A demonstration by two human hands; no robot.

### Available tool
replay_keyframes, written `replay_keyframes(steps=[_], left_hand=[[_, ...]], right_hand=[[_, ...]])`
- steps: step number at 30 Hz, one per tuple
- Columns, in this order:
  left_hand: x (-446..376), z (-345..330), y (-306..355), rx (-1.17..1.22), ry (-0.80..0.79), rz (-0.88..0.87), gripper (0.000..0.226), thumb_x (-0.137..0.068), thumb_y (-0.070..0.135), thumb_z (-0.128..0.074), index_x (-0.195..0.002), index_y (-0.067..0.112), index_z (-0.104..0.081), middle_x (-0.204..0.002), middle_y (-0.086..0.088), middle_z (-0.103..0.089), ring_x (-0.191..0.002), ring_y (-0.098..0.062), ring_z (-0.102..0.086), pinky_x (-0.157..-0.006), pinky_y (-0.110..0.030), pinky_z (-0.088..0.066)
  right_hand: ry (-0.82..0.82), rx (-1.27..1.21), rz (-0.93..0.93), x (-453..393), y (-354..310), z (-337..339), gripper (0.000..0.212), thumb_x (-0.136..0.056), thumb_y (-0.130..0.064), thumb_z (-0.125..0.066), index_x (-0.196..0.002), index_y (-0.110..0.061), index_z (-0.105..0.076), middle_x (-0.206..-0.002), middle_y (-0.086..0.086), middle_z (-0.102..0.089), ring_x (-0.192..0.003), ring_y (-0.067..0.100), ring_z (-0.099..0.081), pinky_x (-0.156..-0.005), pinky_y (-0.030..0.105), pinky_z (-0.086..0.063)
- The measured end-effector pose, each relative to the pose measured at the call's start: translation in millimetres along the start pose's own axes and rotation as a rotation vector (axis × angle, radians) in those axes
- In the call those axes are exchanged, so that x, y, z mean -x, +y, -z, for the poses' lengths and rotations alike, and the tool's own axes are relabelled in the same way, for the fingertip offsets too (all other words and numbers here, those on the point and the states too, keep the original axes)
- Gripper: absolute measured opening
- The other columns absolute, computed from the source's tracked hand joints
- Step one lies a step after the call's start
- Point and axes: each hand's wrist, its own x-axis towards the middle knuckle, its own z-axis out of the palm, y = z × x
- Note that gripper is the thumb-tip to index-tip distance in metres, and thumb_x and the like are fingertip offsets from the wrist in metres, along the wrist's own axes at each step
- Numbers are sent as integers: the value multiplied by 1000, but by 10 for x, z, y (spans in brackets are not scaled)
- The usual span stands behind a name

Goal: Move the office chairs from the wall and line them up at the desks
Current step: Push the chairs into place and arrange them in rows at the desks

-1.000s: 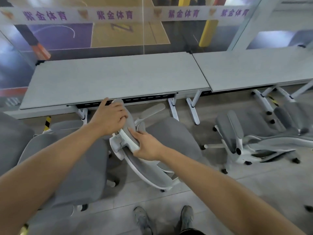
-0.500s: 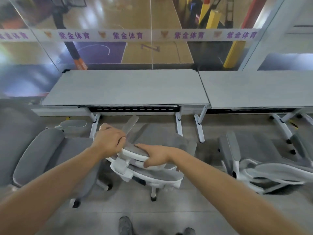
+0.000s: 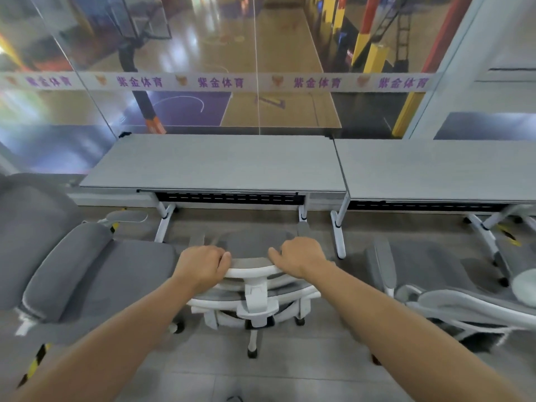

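Office chair, grey mesh on a white frame, stands on the floor at the middle of my view, its back toward me and its seat pointing at the far table. I have both hands on the top of its backrest. My left hand is curled over the left end of the white top rail, fingers wrapped down the far side so I can only see the knuckles. My right hand is closed the same way over the right end of that rail, thumb pointing inward along the edge. A stretch of bare rail shows between the two hands, and the chair's central white spine drops away just below them.

The chair sits in front of the gap between the table's white legs, near its front edge but not under it. To the left, just beside it, is a second grey chair with a padded headrest, its seat edge close to my left forearm. To the right, a little apart, a third chair stands in front of the right-hand table. Beyond both tables is a glass wall with a printed band across it.
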Motion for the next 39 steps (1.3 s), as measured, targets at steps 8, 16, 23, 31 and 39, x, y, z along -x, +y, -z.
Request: replay_keyframes(steps=[8, 16, 23, 31, 39], left_hand=[[4, -9, 118, -2, -55, -15, 45, -89, 43, -20, -56, 20, -41, -54, 4, -48, -52, -15, -48, -59, -31, -47], [-10, -7, 190, 9, -37, -66, 44, -89, 41, -23, -56, 19, -42, -53, 4, -48, -50, -13, -45, -51, -26, -35], [-42, 0, 311, 30, -42, -92, 42, -88, 40, -22, -56, 19, -40, -54, 4, -47, -49, -11, -41, -49, -26, -26], [-136, -43, 485, 38, -37, -108, 42, -93, 38, -29, -58, 18, -45, -52, 4, -47, -48, -11, -41, -49, -26, -27], [-172, -65, 605, 41, -36, -118, 45, -92, 41, -27, -58, 17, -44, -52, 4, -48, -48, -13, -43, -48, -26, -25]], right_hand=[[11, 42, -27, 160, 115, -80, 66, -94, -55, -21, -59, -13, -58, -55, 3, -52, -55, 24, -52, -55, 29, -44], [46, 3, -75, 266, 145, -138, 61, -90, -53, -22, -58, -15, -58, -52, 2, -47, -55, 26, -54, -54, 30, -42], [44, -9, -96, 364, 247, -156, 57, -90, -53, -21, -56, -17, -48, -51, -1, -41, -50, 21, -42, -51, 28, -38], [51, -19, -136, 441, 439, -144, 56, -92, -53, -23, -55, -18, -47, -49, -2, -39, -50, 21, -40, -51, 28, -37], [45, -51, -141, 475, 570, -117, 53, -93, -51, -27, -57, -18, -49, -50, -2, -39, -50, 20, -39, -51, 29, -37]])
